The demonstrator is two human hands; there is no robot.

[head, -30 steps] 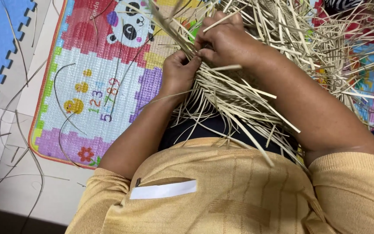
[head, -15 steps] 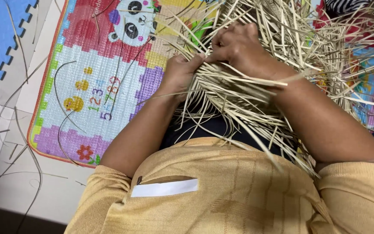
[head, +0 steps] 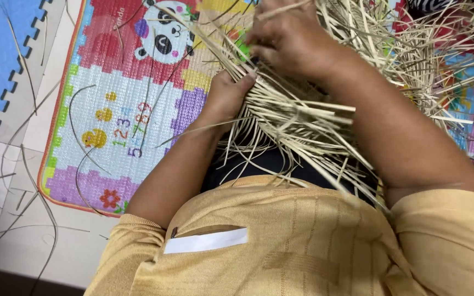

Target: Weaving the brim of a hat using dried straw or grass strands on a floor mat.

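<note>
Two bare forearms reach forward from short yellow sleeves. The left hand (head: 227,93) is curled closed, thumb pressed against its fingers. The right hand (head: 286,35) lies just beyond it, knuckles up, fingers bent downward, the two hands nearly touching.

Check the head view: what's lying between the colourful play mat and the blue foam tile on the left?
In the head view, a pale grey foam tile fills the stretch between the play mat and the blue foam tile, with a few loose straw strips lying across it.
</note>
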